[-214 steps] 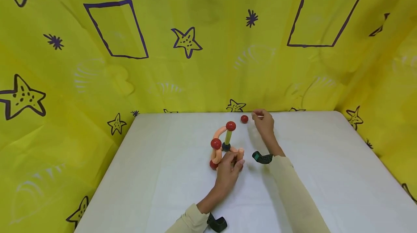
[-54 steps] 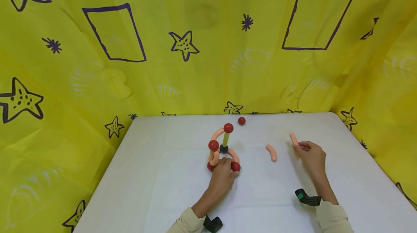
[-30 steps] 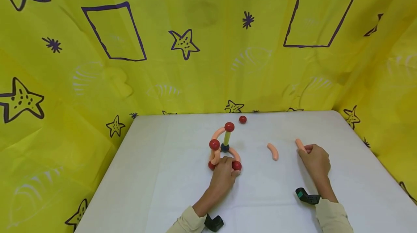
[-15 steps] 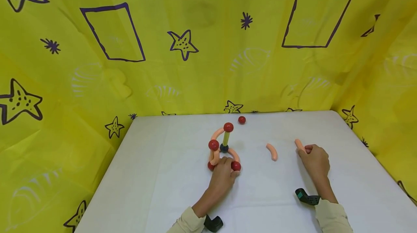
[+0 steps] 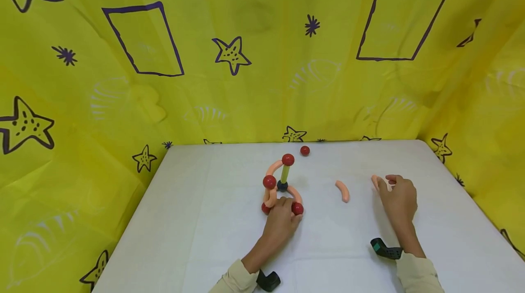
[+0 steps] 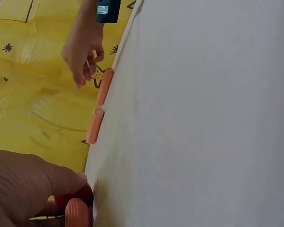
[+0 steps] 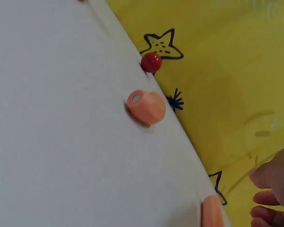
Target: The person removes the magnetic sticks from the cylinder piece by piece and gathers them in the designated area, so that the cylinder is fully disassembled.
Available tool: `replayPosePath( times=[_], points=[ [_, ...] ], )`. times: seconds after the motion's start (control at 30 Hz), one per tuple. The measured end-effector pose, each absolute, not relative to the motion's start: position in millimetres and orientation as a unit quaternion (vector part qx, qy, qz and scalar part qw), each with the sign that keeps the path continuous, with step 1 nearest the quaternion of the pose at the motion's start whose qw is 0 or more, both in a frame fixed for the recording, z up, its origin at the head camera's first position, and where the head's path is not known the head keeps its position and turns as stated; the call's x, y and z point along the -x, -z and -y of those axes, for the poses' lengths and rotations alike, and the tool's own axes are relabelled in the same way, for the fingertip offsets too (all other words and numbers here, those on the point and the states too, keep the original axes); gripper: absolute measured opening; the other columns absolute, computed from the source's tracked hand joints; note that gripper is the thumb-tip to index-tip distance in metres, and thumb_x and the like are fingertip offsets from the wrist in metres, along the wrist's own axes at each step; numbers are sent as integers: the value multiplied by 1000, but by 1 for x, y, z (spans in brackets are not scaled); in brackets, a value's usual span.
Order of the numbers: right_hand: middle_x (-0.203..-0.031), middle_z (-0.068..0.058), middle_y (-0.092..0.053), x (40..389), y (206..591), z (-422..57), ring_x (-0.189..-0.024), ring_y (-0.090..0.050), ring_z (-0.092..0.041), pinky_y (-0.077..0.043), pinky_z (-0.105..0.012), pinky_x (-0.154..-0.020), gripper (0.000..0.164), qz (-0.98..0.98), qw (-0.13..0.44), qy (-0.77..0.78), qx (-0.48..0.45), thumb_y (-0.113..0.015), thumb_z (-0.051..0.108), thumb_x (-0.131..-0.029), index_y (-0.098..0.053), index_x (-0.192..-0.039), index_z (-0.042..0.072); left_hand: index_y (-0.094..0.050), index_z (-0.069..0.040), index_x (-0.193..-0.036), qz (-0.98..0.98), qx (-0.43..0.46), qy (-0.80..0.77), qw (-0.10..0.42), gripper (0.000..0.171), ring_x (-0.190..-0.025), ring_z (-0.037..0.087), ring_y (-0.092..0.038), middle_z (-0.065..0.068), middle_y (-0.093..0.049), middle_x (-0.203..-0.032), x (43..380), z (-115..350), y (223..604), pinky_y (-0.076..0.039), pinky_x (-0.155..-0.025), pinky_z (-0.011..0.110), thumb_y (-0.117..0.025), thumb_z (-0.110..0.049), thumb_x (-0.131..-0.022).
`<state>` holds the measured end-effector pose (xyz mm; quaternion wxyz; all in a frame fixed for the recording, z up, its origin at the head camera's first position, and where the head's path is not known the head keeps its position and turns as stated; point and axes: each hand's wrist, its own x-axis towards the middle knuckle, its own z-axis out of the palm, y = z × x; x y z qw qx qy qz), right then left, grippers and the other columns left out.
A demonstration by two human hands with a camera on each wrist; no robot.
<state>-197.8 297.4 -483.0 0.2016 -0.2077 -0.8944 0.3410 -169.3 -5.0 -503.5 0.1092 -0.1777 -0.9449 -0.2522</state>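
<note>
A magnetic construction of red balls (image 5: 269, 182), curved orange sticks, a yellow-green stick (image 5: 285, 174) and a dark ball (image 5: 282, 186) stands on the table. My left hand (image 5: 280, 228) grips its near side, thumb on a red ball (image 6: 78, 195) in the left wrist view. An orange stick end (image 6: 77, 213) shows beside that ball. My right hand (image 5: 398, 199) hovers over a loose orange stick (image 5: 375, 182), partly hidden in the head view. The left wrist view shows the fingers of the right hand (image 6: 85, 52) loosely bent and apart from the stick, holding nothing.
Another curved orange stick (image 5: 342, 192) lies between the construction and my right hand. A loose red ball (image 5: 305, 151) rests near the far edge of the white table (image 5: 221, 247). Behind the table hangs a yellow patterned cloth (image 5: 262, 92).
My right hand moved from beside the loose red ball to the right, held an orange stick there, and has let it go. An upright orange stick has left the construction; the left hand keeps its grip.
</note>
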Motion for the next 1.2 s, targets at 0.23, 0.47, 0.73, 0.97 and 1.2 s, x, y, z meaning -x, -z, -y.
replayPosePath(
  times=[0.23, 0.47, 0.73, 0.97, 1.2],
  points=[
    [-94, -21, -61, 200, 471, -258, -86, -57, -34, -39, -34, -70, 18, 871, 347, -339, 76, -64, 9, -91, -69, -99, -6, -65, -2, -111, 957, 173, 194, 125, 40, -91, 17, -60, 6, -65, -101, 162, -1, 501, -54, -74, 25, -79, -26, -83],
    [-88, -13, -64, 197, 471, -211, -79, -60, -25, -46, -28, -64, 7, 873, 321, -359, -74, -70, 2, -87, -69, -92, -1, -66, -4, -110, 942, 220, 97, 235, 44, -100, 16, -61, 4, -64, -106, 150, -9, 488, -54, -81, 21, -82, -31, -79],
    [-91, -9, -66, 192, 485, -176, -78, -63, -21, -48, -27, -62, 16, 885, 224, -373, -167, -74, 3, -82, -68, -97, 1, -71, -12, -94, 869, 295, 186, 350, 14, -91, 14, -61, 0, -63, -99, 147, 5, 440, -52, -81, 22, -77, -18, -82],
    [-117, -14, -62, 184, 492, -159, -97, -64, -22, -53, -30, -76, 43, 905, 59, -398, -141, -71, 21, -90, -60, -124, -3, -73, -6, -96, 874, 259, 216, 348, 12, -104, 23, -56, 9, -61, -111, 169, 44, 411, -55, -83, 26, -75, -12, -85],
    [-125, -14, -56, 178, 499, -139, -101, -61, -20, -52, -38, -87, 63, 906, 12, -411, -104, -73, 32, -87, -52, -133, -6, -74, -14, -98, 891, 261, 196, 317, 12, -100, 29, -59, 13, -59, -116, 183, 66, 414, -55, -78, 33, -74, -20, -87]
  ],
)
